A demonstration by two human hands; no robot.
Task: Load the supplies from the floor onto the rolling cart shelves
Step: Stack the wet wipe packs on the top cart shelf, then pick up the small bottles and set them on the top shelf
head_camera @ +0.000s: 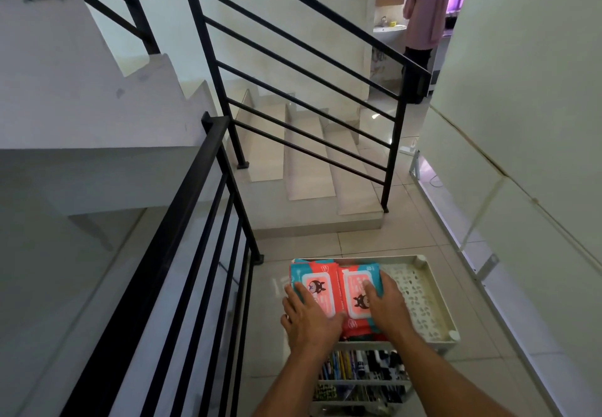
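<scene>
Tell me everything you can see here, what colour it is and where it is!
wipe packs: two showing, red and teal, side by side on the left part of the cart's top shelf
cart: one, white, on the floor at the bottom of the view
pens and markers: many, mixed colours, on a lower cart shelf
railing: black, on the left and along the stairs
stairs: one flight, beige, in the middle
floor: pale tiles, under the cart
other person: one, pink top, far off at the top right
sink: one, white, beside that person
left grip: one bare hand, rests on the left pack
right grip: one bare hand, holds the right pack's edge
</scene>
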